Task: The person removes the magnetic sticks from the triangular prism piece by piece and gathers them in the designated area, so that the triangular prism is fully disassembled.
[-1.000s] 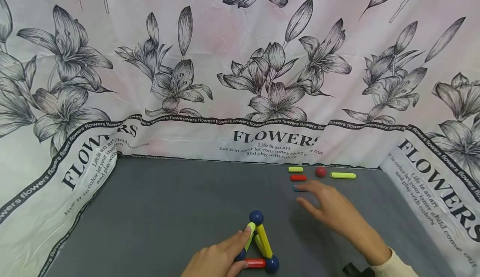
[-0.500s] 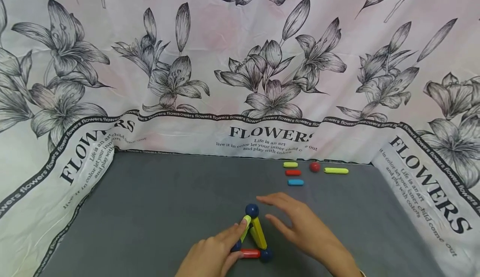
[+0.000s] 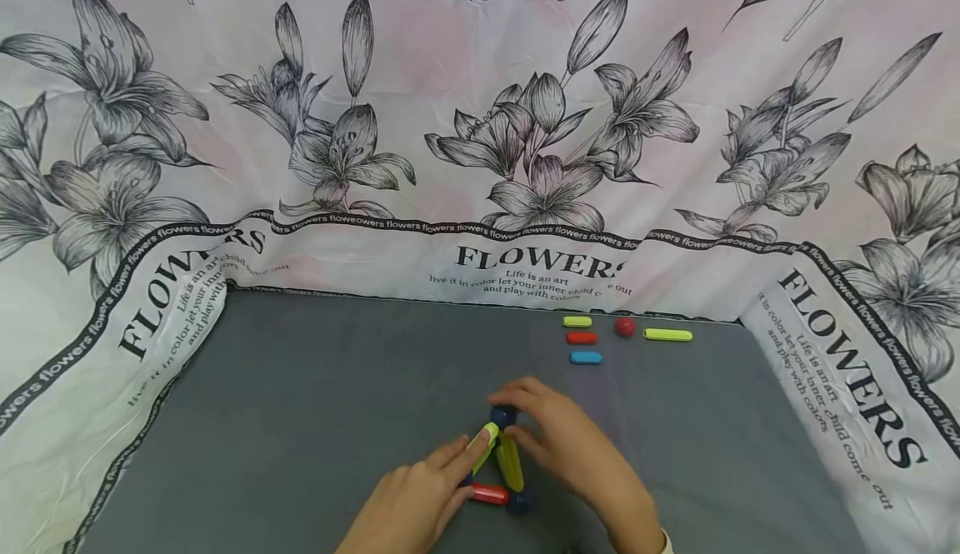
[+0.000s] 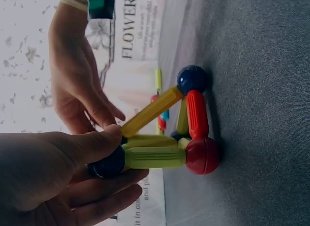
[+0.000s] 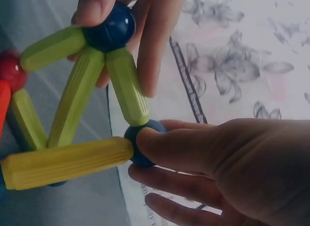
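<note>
A frame of building sticks and balls stands on the grey table between my hands. Its yellow stick (image 3: 510, 466) and red stick (image 3: 491, 494) show in the head view; light green sticks (image 4: 154, 157) and a red ball (image 4: 202, 155) show in the left wrist view. My left hand (image 3: 416, 491) grips one dark blue ball (image 5: 114, 28) between thumb and fingers. With thumb and fingers, my right hand (image 3: 577, 450) pinches another dark blue ball (image 5: 145, 142), where the yellow stick and a green stick meet. A further dark blue ball (image 4: 193, 79) joins the yellow and red sticks.
Loose at the back of the table (image 3: 337, 371) lie a short green stick (image 3: 577, 321), a red stick (image 3: 581, 338), a blue stick (image 3: 586, 358), a red ball (image 3: 625, 327) and a longer green stick (image 3: 667, 335). A flower-print cloth (image 3: 360, 258) borders the table behind.
My right hand has come from the blue stick at the back, leaving that stick on the table, to the dark blue ball and now pinches it. My left hand keeps its grip on the frame.
</note>
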Tool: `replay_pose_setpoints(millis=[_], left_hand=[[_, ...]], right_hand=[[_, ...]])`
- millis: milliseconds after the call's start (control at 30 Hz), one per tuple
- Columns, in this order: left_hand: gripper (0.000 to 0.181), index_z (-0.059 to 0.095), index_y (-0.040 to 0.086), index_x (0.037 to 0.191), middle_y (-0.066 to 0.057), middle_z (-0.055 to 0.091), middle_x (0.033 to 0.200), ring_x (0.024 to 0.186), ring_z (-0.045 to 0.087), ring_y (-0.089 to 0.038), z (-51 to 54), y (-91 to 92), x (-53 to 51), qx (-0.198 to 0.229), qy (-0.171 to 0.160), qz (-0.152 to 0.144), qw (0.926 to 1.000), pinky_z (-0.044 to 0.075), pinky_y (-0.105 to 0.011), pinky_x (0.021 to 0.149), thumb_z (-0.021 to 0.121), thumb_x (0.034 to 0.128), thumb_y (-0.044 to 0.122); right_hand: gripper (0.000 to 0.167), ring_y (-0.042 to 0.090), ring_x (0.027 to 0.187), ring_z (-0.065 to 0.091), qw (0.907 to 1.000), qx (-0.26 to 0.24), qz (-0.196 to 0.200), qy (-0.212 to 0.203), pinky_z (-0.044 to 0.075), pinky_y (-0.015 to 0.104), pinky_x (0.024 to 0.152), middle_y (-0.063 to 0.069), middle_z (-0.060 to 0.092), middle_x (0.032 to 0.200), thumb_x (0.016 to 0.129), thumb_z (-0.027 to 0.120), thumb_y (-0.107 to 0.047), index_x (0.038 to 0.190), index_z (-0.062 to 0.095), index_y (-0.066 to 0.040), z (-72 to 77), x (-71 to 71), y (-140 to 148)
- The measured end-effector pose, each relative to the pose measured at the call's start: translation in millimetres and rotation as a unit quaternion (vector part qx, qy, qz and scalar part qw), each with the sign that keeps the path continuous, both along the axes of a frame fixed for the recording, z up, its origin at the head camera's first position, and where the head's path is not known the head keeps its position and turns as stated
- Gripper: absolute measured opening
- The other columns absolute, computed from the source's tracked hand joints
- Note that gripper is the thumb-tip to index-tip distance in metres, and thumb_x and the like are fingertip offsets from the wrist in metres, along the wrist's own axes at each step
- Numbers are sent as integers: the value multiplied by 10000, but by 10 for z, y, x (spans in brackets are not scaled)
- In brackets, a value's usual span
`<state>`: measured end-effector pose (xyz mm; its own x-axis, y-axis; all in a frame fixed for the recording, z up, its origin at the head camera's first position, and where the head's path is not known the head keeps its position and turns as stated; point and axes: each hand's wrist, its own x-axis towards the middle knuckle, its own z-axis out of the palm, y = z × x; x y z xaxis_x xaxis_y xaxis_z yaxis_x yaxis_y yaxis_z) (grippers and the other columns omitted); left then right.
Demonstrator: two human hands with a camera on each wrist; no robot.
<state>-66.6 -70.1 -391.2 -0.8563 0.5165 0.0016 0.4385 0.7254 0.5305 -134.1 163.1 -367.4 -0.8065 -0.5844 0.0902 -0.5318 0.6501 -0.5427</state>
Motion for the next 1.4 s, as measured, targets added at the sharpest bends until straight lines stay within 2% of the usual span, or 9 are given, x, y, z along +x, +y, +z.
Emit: replay_pose_setpoints(millis=[133,333,567,767,1000,1233,1400], left_hand=[[662,488,268,1603,-139,642,1447,816,757,-180,-51,-17,-51,47,31,-85,9999,545,-249,582,754,1002,189],[631,491,306,1598,-122,617,1484,1046,760,-285,-4,-83,-47,102,-108,-170,9997,621,-377,740,724,1024,186],[630,506,355,1581,-130,600,1505,1062,755,-307,46,-99,-77,72,-380,-139,9992,619,-404,756,732,1017,190],[623,513,357,1577,-115,612,1496,1151,723,-352,55,-141,-112,228,-117,-35,9997,616,-451,825,735,1016,199],[598,525,377,1564,-93,605,1508,1162,717,-335,33,-144,-118,218,-419,-40,9989,605,-462,857,727,1022,222],[588,544,370,1551,-108,606,1505,1121,732,-322,23,-151,-116,308,-482,-130,9983,607,-461,829,725,1021,190],[576,539,367,1556,-83,607,1506,1185,710,-310,57,-166,-139,232,-425,-168,9987,604,-465,870,717,1030,212]], right_hand=[[402,136,1113,685,9996,55,-277,49,584,375,927,-26,654,1259,916,833,-53,1293,716,-129,-60,29,-6],[390,118,1079,685,9991,155,-388,-36,583,366,922,-49,657,1240,902,862,-109,1268,727,-122,-37,84,-7],[364,119,988,700,9986,176,-406,-288,590,351,857,-34,693,1188,920,842,-102,1257,705,-105,4,109,1],[364,126,970,706,9977,49,-512,-441,597,367,838,-5,705,1180,930,826,-79,1271,697,-91,16,71,-50],[369,160,990,707,9959,77,-567,-698,599,355,828,52,698,1230,935,814,-64,1287,703,-53,-9,105,-70],[354,138,922,695,9955,-52,-570,-752,593,313,770,67,699,1189,927,808,-39,1262,693,-22,-53,129,-72],[357,149,906,714,9949,-223,-583,-797,602,307,753,94,707,1184,927,800,-29,1265,689,5,-51,131,-60]])
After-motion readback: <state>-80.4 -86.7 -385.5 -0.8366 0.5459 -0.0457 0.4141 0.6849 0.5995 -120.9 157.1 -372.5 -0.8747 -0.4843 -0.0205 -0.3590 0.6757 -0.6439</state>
